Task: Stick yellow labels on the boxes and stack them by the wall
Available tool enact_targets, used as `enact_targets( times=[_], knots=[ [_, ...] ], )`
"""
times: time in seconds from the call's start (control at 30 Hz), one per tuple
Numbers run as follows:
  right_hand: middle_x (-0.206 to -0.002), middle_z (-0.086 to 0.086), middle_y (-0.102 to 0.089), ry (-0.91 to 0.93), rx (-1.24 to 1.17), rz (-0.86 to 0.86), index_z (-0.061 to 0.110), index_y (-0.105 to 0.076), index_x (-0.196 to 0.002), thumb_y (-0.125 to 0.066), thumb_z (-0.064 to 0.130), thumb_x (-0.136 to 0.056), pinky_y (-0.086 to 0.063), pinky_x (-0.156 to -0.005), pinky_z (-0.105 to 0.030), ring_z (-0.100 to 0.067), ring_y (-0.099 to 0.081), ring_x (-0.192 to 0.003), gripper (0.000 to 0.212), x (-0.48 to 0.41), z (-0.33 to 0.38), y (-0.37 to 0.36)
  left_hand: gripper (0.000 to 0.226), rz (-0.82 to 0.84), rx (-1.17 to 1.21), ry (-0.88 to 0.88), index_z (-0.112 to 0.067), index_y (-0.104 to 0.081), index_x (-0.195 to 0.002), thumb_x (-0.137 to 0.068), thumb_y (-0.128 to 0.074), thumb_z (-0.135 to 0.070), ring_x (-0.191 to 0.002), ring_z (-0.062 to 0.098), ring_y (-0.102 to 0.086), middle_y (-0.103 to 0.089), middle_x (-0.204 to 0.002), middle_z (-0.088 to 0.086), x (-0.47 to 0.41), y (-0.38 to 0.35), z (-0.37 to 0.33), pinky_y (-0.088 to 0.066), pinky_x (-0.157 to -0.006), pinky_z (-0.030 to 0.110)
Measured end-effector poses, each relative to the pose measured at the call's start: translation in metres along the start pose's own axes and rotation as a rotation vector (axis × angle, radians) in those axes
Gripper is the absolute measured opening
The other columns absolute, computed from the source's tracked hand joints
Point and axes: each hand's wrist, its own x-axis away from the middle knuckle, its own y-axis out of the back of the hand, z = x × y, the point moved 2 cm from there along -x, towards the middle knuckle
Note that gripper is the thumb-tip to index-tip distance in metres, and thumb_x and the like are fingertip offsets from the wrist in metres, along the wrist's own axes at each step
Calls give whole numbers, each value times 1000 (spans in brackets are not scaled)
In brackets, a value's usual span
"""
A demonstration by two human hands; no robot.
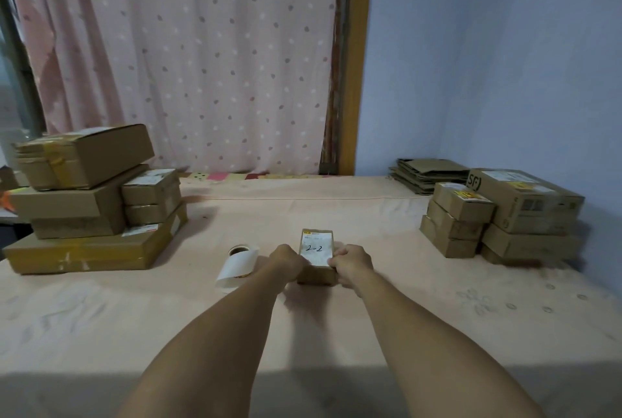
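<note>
My forearms (235, 333) run out to the small box (316, 274) on the pink sheet (387, 316), left hand (286, 257) and right hand (351, 261) clamped on its long sides, long axis pointing away from me, wall stack (505, 215) well off right, nearer my right hand.

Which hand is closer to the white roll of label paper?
Left. The left hand grips the left edge of the small brown cardboard box, just right of the white label-paper roll; the right hand grips its right edge, farther off.
</note>
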Motion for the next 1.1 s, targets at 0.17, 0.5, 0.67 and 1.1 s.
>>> enact_targets(
  times=[0.17,0.5,0.67,1.1],
  knots=[
    [-93,0,-66,43,137,-5,20,-64,-87,-63,20,-89,-55,-78,-34,-25,-64,-91,1,-6,3,6,16,-11,80,-25,5,-63,-95,-87,-66,-8,-71,33,-66,-62,-84,16,3,20,-6,-63,-63,43],
    [-114,3,-64,234,240,-69,27,-63,-99,-46,19,-92,-54,-84,-35,-24,-62,-101,19,-3,35,-23,31,-282,-865,-266,-11,-61,-99,-94,-61,-42,-87,26,-58,-61,-105,6,-6,91,20,-43,-68,31],
    [-113,3,-65,341,200,-6,26,-63,-93,-50,18,-94,-52,-85,-33,-22,-61,-104,15,-3,45,-36,33,-222,-976,-257,-11,-63,-120,-92,-58,-28,-113,28,-61,-63,-121,8,-21,87,40,-48,-82,34],
    [-102,4,-68,112,-139,358,20,-67,-108,-63,39,-95,-40,-61,-27,-16,-58,-77,23,1,60,-62,26,-176,-108,-436,-16,-66,-67,-69,-64,10,-66,17,-53,-67,-72,5,-25,102,26,-37,-57,27]
  ],
)
